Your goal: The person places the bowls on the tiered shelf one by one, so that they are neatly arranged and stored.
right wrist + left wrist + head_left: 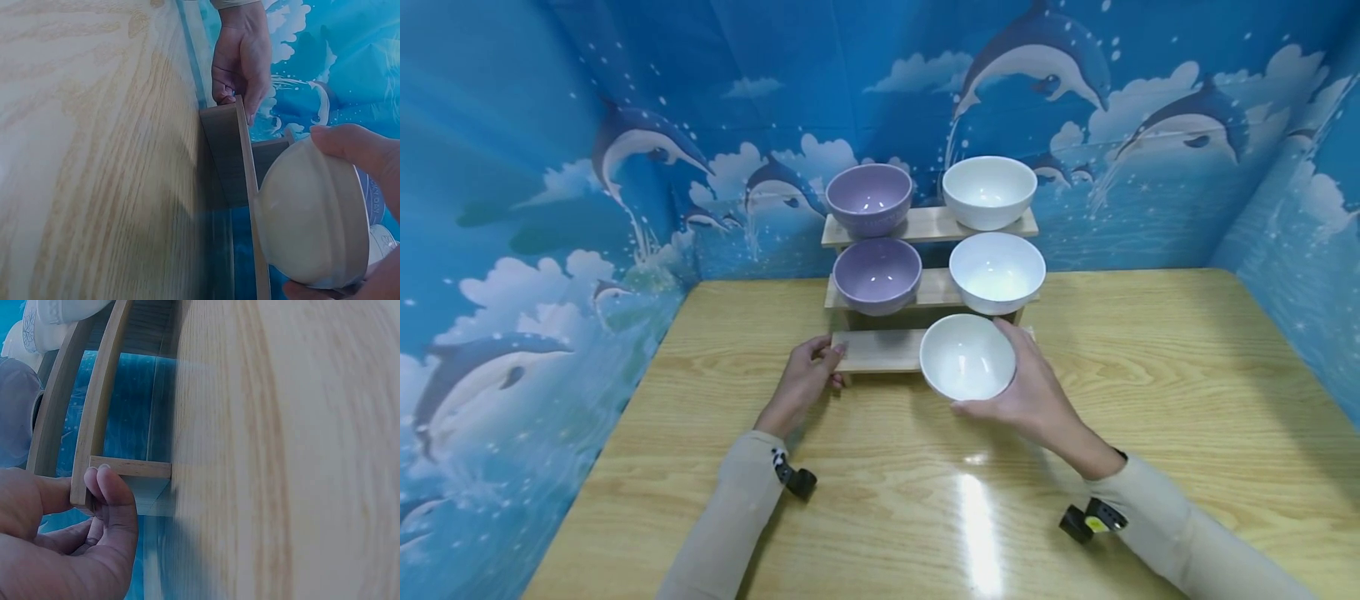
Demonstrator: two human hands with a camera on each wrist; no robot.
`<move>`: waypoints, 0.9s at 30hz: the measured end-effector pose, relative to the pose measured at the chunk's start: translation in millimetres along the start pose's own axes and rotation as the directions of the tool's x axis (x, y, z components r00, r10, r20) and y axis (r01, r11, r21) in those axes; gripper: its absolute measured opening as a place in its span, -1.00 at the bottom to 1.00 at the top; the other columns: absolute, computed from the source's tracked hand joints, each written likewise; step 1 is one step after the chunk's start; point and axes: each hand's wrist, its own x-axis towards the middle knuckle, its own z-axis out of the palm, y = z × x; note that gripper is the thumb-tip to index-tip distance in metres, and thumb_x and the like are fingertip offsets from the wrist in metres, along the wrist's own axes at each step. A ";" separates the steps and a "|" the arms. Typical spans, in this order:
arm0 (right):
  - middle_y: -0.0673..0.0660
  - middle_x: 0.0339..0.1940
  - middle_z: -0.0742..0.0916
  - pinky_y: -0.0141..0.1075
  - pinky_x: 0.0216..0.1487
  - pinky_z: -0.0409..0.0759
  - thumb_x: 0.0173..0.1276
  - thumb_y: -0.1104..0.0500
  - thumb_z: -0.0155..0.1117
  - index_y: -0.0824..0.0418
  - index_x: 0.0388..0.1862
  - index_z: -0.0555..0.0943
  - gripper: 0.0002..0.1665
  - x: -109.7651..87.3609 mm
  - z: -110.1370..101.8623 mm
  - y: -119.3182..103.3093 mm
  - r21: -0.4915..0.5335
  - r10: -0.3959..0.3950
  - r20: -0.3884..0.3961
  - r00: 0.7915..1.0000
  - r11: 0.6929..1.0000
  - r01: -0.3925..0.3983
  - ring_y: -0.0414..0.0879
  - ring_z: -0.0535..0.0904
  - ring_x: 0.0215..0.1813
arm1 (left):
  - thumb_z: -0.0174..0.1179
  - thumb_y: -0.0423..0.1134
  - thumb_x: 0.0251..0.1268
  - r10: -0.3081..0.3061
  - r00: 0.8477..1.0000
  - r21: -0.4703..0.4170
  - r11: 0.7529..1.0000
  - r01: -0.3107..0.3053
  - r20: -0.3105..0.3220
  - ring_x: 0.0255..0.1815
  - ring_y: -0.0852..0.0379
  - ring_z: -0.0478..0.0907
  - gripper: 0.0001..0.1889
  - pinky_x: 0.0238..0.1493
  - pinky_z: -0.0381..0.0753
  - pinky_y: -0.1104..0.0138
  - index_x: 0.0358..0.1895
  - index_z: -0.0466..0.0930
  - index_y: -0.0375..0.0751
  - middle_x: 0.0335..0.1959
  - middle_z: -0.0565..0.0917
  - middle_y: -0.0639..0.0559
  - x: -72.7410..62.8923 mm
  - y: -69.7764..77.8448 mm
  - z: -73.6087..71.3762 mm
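Observation:
My right hand (1026, 387) grips a white bowl (967, 358) by its side, thumb at the near rim and fingers round the far right. The bowl overlaps the right part of the lowest step of a wooden tiered rack (880, 352); in the right wrist view its base is right at the board. With my left hand (805, 379) I pinch the left end of that lowest step, thumb on top and fingers curled beneath, as the left wrist view shows.
Two purple bowls, one on the top step (869, 200) and one on the middle step (877, 277), stand at left. Beside them are two white bowls, upper (989, 193) and lower (997, 273). A dolphin-print backdrop (880, 100) rises behind the wooden table (1150, 375).

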 end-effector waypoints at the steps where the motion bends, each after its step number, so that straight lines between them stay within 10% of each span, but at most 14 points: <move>1: 0.37 0.34 0.46 0.28 0.21 0.52 -0.30 0.11 0.83 0.34 0.53 0.21 0.42 0.1 0.7 -0.2 0.001 -0.001 -0.002 1.000 1.000 0.001 0.32 0.45 0.27 | 0.08 -0.05 0.59 -0.001 1.000 0.000 1.000 0.001 0.001 -0.28 0.10 0.58 -0.33 -0.19 0.73 0.29 0.58 0.12 -0.29 0.10 0.47 -0.18 0.1 0.0 0.0; 27: 0.34 0.32 0.49 0.19 0.20 0.56 -0.29 0.05 0.84 0.30 0.50 0.28 0.36 9.8 15.3 -6.0 0.046 -0.020 -0.024 1.000 0.999 0.021 0.26 0.48 0.26 | 0.08 -0.07 0.60 0.006 1.000 -0.001 1.000 -0.006 0.001 -0.27 0.09 0.58 -0.33 -0.19 0.73 0.29 0.58 0.10 -0.31 0.11 0.47 -0.18 -0.5 0.4 0.0</move>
